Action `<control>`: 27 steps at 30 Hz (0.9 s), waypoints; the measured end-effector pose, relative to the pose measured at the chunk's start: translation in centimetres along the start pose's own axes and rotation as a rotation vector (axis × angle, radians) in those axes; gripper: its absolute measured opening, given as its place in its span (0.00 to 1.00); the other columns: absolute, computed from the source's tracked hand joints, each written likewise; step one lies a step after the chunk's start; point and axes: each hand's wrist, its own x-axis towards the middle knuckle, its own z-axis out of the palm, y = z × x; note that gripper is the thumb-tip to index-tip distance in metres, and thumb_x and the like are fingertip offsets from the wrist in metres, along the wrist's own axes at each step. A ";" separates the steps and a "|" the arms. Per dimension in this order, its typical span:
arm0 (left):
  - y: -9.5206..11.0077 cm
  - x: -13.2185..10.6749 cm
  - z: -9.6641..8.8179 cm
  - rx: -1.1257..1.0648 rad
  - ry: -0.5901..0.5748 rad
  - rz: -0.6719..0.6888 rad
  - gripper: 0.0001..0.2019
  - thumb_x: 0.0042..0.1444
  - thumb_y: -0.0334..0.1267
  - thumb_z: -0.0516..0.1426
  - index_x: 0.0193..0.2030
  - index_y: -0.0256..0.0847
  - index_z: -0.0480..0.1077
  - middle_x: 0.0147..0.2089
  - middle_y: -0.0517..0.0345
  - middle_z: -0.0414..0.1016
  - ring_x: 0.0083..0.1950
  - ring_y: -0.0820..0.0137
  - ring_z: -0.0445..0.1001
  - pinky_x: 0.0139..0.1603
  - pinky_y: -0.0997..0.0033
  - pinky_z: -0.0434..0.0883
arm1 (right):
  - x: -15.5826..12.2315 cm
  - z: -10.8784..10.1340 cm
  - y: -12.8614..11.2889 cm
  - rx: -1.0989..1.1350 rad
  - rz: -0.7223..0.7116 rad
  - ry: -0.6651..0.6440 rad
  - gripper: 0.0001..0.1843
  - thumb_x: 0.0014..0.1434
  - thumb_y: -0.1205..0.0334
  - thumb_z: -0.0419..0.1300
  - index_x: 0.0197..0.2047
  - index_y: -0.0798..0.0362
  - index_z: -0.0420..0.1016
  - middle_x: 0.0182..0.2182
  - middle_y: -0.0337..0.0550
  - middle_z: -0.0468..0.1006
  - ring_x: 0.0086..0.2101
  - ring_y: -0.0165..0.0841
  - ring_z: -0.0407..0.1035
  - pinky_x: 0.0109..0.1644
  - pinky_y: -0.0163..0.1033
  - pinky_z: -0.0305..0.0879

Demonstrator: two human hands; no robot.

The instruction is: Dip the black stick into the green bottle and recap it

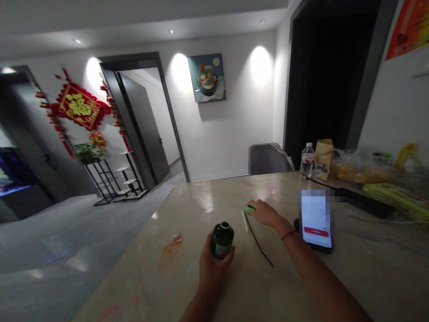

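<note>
My left hand (214,261) is wrapped round a dark green bottle (223,239) with a pale label. The bottle stands upright with its round mouth uncovered. Farther forward and to the right, my right hand (263,212) is closed on a small bright green cap (250,209), low over the table. Part of the cap is hidden by the fingers. Just beside it lie a short white stick (245,222) and a thin black cord or rod (259,245), which runs back toward me.
A lit phone (316,219) is propped on the table (194,286) right of my right forearm. Behind it are a black case-like object (363,201), a water bottle (307,160), a paper bag (323,158) and a yellow-green packet (395,199). A crumpled wrapper (176,238) lies on the left.
</note>
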 end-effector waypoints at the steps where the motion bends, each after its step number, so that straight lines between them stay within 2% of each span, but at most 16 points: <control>1: 0.0 0.0 0.0 -0.004 0.004 -0.011 0.27 0.40 0.43 0.60 0.49 0.38 0.63 0.40 0.53 0.74 0.39 0.65 0.73 0.41 0.66 0.69 | -0.1 0.3 0.0 -0.043 0.026 -0.035 0.15 0.56 0.63 0.49 0.46 0.54 0.67 0.41 0.50 0.72 0.41 0.35 0.67 0.43 0.37 0.58; 3: 0.0 0.1 0.0 -0.013 0.005 -0.026 0.27 0.40 0.44 0.60 0.49 0.38 0.63 0.40 0.53 0.74 0.39 0.65 0.73 0.41 0.66 0.69 | -0.2 0.5 0.0 -0.128 0.075 -0.050 0.15 0.56 0.62 0.49 0.45 0.55 0.67 0.40 0.52 0.72 0.40 0.37 0.68 0.40 0.38 0.59; 7: 0.1 0.1 -0.1 -0.027 0.004 -0.043 0.27 0.39 0.44 0.60 0.48 0.38 0.64 0.40 0.53 0.74 0.40 0.65 0.73 0.42 0.67 0.69 | -0.3 0.6 0.6 -0.262 0.139 0.009 0.17 0.54 0.60 0.52 0.46 0.58 0.65 0.42 0.57 0.72 0.41 0.42 0.68 0.38 0.41 0.60; 12: 0.0 0.1 0.0 -0.029 -0.011 -0.040 0.27 0.39 0.44 0.60 0.48 0.38 0.63 0.41 0.53 0.73 0.41 0.65 0.72 0.43 0.67 0.68 | -0.3 1.0 1.3 -0.284 0.262 -0.008 0.17 0.51 0.59 0.56 0.44 0.57 0.68 0.42 0.55 0.72 0.42 0.43 0.68 0.39 0.42 0.61; 14: -0.1 0.1 0.0 -0.034 -0.004 -0.028 0.27 0.39 0.44 0.60 0.48 0.38 0.64 0.40 0.53 0.74 0.40 0.64 0.72 0.43 0.66 0.69 | -0.4 1.0 1.1 -0.304 0.302 0.046 0.18 0.50 0.60 0.57 0.44 0.57 0.67 0.43 0.58 0.71 0.42 0.44 0.67 0.39 0.43 0.61; 17: -0.2 0.2 0.0 -0.027 0.008 -0.024 0.27 0.39 0.44 0.60 0.48 0.38 0.64 0.39 0.53 0.74 0.39 0.65 0.73 0.42 0.65 0.69 | -0.3 0.6 0.0 -0.307 0.258 0.210 0.17 0.49 0.61 0.58 0.43 0.59 0.68 0.44 0.60 0.69 0.45 0.45 0.64 0.43 0.45 0.59; 19: -0.2 0.2 0.0 -0.018 0.014 -0.033 0.27 0.39 0.44 0.60 0.48 0.39 0.64 0.40 0.53 0.74 0.39 0.65 0.73 0.42 0.64 0.69 | -0.2 0.1 -1.3 -0.162 0.177 0.244 0.13 0.51 0.60 0.57 0.39 0.58 0.69 0.41 0.57 0.71 0.43 0.41 0.64 0.44 0.43 0.59; 20: -0.2 0.2 0.0 -0.016 0.016 -0.039 0.27 0.39 0.44 0.60 0.49 0.39 0.64 0.40 0.53 0.74 0.39 0.65 0.73 0.42 0.64 0.69 | -0.3 -0.3 -2.0 -0.030 0.127 0.209 0.12 0.53 0.59 0.55 0.37 0.58 0.70 0.39 0.54 0.72 0.41 0.39 0.65 0.44 0.41 0.59; 21: -0.1 0.2 0.0 -0.015 0.015 -0.045 0.27 0.40 0.44 0.60 0.49 0.38 0.63 0.41 0.52 0.73 0.39 0.65 0.72 0.42 0.65 0.69 | -0.4 -0.7 -2.8 0.134 0.060 0.122 0.13 0.55 0.57 0.52 0.36 0.57 0.70 0.36 0.51 0.73 0.39 0.36 0.67 0.42 0.39 0.61; 23: 0.0 0.2 0.0 -0.021 0.012 -0.047 0.27 0.40 0.43 0.60 0.49 0.38 0.63 0.41 0.52 0.73 0.40 0.65 0.72 0.42 0.65 0.69 | -0.9 -1.4 -4.3 0.471 -0.153 -0.147 0.18 0.57 0.52 0.48 0.38 0.57 0.70 0.35 0.47 0.74 0.36 0.32 0.68 0.38 0.37 0.63; 24: 0.1 0.2 0.0 -0.027 0.014 -0.045 0.26 0.40 0.43 0.60 0.48 0.38 0.63 0.41 0.53 0.73 0.40 0.65 0.72 0.42 0.66 0.69 | -1.2 -1.7 -5.0 0.583 -0.261 -0.265 0.20 0.56 0.50 0.50 0.42 0.57 0.69 0.37 0.46 0.74 0.37 0.32 0.68 0.39 0.35 0.63; 25: 0.1 0.2 0.0 -0.035 0.012 -0.044 0.26 0.40 0.43 0.60 0.48 0.39 0.63 0.41 0.53 0.73 0.40 0.65 0.72 0.42 0.66 0.69 | -1.6 -1.8 -5.7 0.637 -0.322 -0.338 0.22 0.52 0.48 0.55 0.44 0.56 0.68 0.39 0.46 0.74 0.38 0.31 0.68 0.39 0.35 0.63; 27: 0.2 0.2 0.0 -0.049 0.006 -0.049 0.25 0.41 0.42 0.60 0.48 0.40 0.63 0.41 0.54 0.74 0.40 0.66 0.73 0.41 0.67 0.69 | -2.4 -1.9 -6.7 0.608 -0.368 -0.368 0.28 0.42 0.49 0.63 0.45 0.56 0.68 0.39 0.45 0.74 0.38 0.32 0.68 0.39 0.34 0.63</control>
